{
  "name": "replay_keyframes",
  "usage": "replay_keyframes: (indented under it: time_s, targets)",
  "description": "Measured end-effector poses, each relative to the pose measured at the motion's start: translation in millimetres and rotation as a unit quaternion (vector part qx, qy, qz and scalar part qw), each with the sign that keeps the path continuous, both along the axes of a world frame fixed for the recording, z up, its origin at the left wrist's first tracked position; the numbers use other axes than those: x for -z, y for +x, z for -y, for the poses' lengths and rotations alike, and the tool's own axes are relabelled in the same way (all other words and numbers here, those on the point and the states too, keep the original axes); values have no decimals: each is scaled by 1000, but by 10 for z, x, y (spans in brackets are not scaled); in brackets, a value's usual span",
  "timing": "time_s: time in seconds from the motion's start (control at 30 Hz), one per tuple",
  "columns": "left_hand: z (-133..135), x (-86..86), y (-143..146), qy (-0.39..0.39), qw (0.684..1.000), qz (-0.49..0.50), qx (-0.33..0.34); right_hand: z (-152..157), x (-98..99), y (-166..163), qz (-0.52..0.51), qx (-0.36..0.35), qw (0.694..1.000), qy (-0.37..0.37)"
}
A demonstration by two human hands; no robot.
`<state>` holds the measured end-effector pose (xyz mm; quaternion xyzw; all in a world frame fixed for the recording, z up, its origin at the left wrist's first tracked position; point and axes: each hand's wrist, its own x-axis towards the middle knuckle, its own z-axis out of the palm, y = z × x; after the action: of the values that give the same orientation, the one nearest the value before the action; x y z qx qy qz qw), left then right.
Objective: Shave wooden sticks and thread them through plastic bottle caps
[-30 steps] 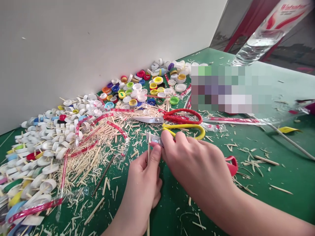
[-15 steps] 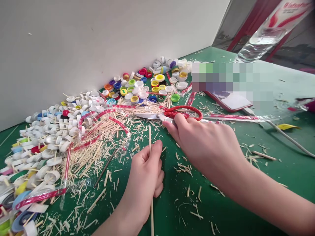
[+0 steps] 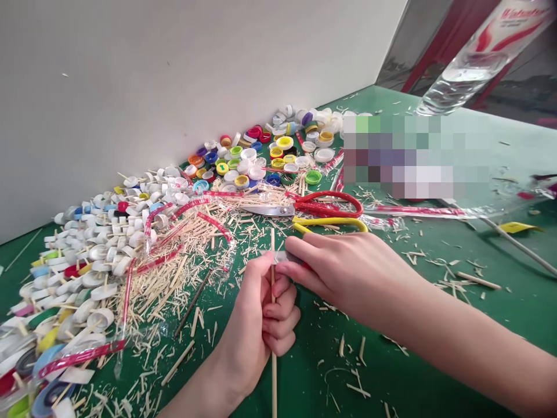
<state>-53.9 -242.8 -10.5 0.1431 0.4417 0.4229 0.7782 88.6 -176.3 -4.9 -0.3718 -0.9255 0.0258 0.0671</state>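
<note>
My left hand [image 3: 261,325] is closed round a thin wooden stick [image 3: 274,371] and holds it upright over the green table [image 3: 435,360]. My right hand [image 3: 348,270] comes in from the right with its fingers pinched on a small metal blade [image 3: 281,255]. The blade's tip rests against the stick just above my left thumb. A bit of red shows under the right fingers; the rest of that tool is hidden. Red-handled scissors [image 3: 322,204] and yellow-handled scissors [image 3: 331,223] lie just beyond my hands.
Wood shavings and cut sticks [image 3: 183,273] litter the table, with red-striped plastic wrappers [image 3: 78,354]. Several bottle caps [image 3: 100,249] are heaped along the white wall [image 3: 174,69], coloured ones [image 3: 261,157] further back. A clear water bottle [image 3: 461,69] stands at the top right, beside a blurred patch [image 3: 413,157].
My right hand reached out to the red scissors half a second ago and has come back to the stick with the blade. My left hand has tightened its grip on the stick.
</note>
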Motion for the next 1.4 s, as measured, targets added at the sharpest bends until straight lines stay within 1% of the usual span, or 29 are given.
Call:
replay_keyframes:
  time_s: [0.07,0.13,0.23,0.37,0.5,0.63,0.8,1.0,1.2,1.3,1.4]
  targets:
    - [-1,-6,13,17,999,-34,13,-14,7,14,3,-9,1000,-14]
    - [2,-8,43,32,995,-88,26,-24,6,20,18,-10,1000,-24]
    - [13,5,94,35,988,-147,40,-9,-3,9,53,-4,998,-20]
    - [41,32,133,21,976,-215,29,58,-13,-39,88,43,995,13]
    - [67,27,154,45,955,-291,25,100,-27,-77,109,77,991,14]
    - [69,20,163,58,953,-299,12,76,-45,-57,91,72,993,2]
    - [65,65,160,70,953,-293,21,-4,-58,1,75,-3,996,-53]
    - [77,86,168,69,949,-304,49,-34,-76,18,77,-3,993,-91]
    - [95,54,175,58,947,-312,58,-26,-68,26,85,-11,993,-83]
    - [106,71,183,51,941,-331,47,14,-78,7,112,14,991,-71]
    - [112,95,193,54,936,-348,31,73,-71,-25,134,44,989,-40]
